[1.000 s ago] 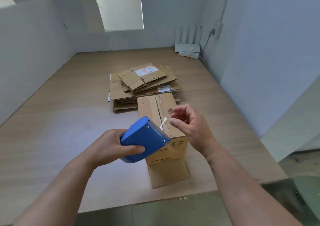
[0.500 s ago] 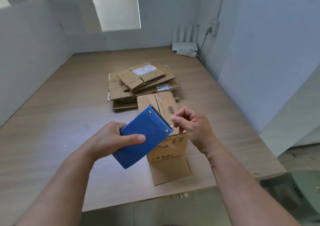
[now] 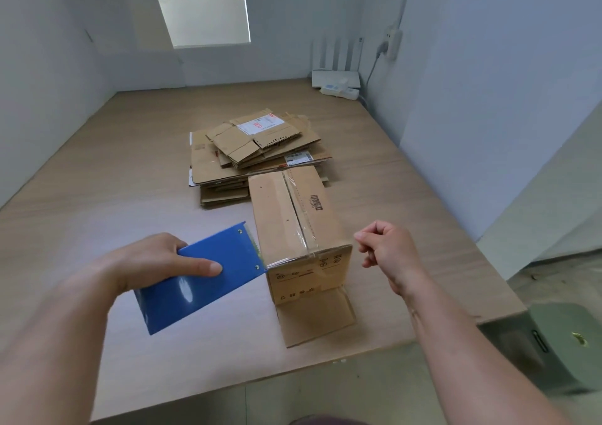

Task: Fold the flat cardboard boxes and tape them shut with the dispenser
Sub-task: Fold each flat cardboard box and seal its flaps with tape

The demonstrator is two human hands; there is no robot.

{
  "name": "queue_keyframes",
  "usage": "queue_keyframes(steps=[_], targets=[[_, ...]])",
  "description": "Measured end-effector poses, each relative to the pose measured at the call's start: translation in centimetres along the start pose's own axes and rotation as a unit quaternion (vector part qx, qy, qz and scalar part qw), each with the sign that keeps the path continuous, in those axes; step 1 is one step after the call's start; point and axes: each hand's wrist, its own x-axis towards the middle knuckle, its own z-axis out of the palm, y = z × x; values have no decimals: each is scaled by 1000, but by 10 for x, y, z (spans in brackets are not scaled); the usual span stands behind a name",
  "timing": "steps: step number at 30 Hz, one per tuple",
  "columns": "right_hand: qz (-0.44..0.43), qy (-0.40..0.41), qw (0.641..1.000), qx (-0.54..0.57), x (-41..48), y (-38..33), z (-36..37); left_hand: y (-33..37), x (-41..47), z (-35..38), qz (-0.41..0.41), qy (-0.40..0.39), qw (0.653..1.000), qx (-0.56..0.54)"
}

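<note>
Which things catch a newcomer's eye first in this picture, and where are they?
The blue tape dispenser, gripped by the left hand, stands out at lower left, its toothed edge beside the folded box. That box sits mid-table with clear tape along its top seam; the right hand hovers to its right, fingers curled. Behind lies a stack of flat cardboard boxes.

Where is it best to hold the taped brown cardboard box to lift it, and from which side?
Probably its two long side walls, from above: the brown cardboard box lies lengthwise and its near flap lies open on the wooden table.
</note>
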Motion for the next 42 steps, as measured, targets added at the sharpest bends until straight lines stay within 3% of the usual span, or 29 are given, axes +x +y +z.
queue_keyframes(steps=[14,19,20,23,24,26,28,31,42], targets=[[61,-8,998,-7,14,24,9,3,33,0,-57,-55,996,44],[113,-45,990,68,18,31,9,1,41,10,-75,-58,995,35],[132,-50,989,53,18,35,9,1,42,10,-76,-58,995,32],[195,-46,966,-161,15,71,11,2,41,11,-70,-62,995,33],[200,-32,961,-187,12,80,13,1,40,11,-68,-64,995,37],[157,33,972,-170,10,80,18,0,42,11,-70,-62,995,37],[57,86,984,-145,9,63,25,-1,43,10,-74,-58,995,33],[-30,33,987,-152,3,38,50,0,42,8,-72,-57,995,31],[-47,52,981,-178,9,45,60,-12,15,-20,-39,-109,993,1]])
